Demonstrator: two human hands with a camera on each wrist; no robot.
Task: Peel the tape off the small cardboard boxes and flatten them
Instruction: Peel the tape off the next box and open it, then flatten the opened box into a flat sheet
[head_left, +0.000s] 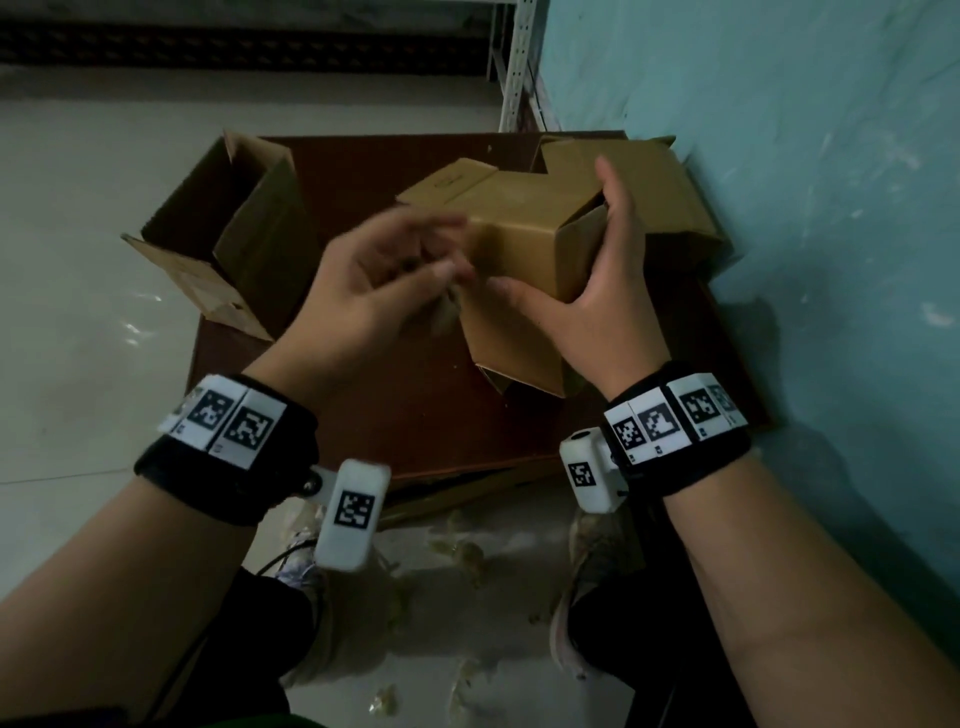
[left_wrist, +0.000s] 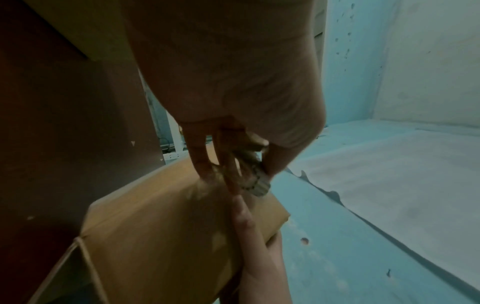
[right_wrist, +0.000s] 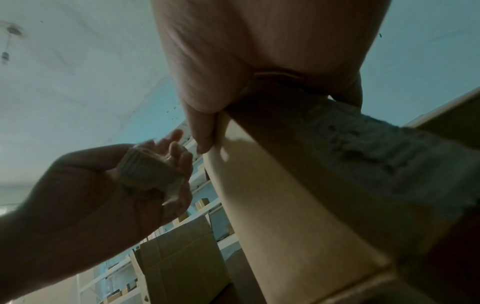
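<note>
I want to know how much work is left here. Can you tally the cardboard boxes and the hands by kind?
Cardboard boxes: 3 (held box, open box on the left, box by the wall)
Hands: 2 (left hand, right hand)
Total: 5

A storeroom or small warehouse, by the look of it. A dark brown tabletop (head_left: 426, 415) stands against a scuffed turquoise wall (head_left: 779, 156), and behind the tabletop rises slotted white metal shelving (head_left: 519, 67). Beyond the tabletop, racks (right_wrist: 109, 273) carry small cartons. Open cardboard boxes (head_left: 228, 228) sit on the tabletop; torn tape scraps (head_left: 462, 551) litter the pale tiled floor (head_left: 78, 312) before it.
</note>
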